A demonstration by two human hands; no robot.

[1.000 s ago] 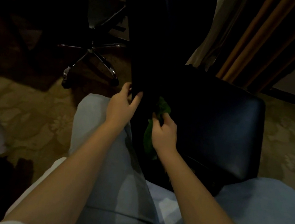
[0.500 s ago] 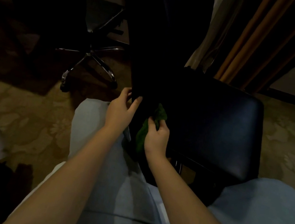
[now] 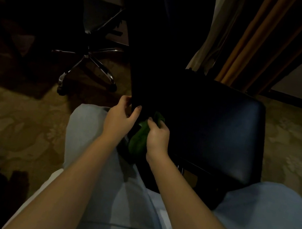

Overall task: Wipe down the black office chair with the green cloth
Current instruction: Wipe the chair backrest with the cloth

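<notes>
We look down at the black office chair standing on a patterned carpet between our knees, which are in light blue trousers. Its padded seat spreads to the right, with a faint sheen along the far and right edges. Its backrest rises from the seat's left edge as a dark panel whose long axis runs up towards the top of the view, so the chair faces right.

Our left hand grips the lower near corner of the backrest: the thumb lies on the face turned to us and the fingers curl round behind the edge.

Our right hand is just beside it, fingers curled and pinching the green cloth. The cloth is bunched at the seat's near left corner, in the angle where backrest and seat meet. Its long axis runs from a crumpled upper end at our fingertips down and to the left, where the loose end hangs below the seat's edge. Whether it presses on the chair there is too dark to tell.

Beyond the backrest to the left, the chrome star base of a second chair stands on the carpet. A striped curtain hangs behind the seat's far edge.
</notes>
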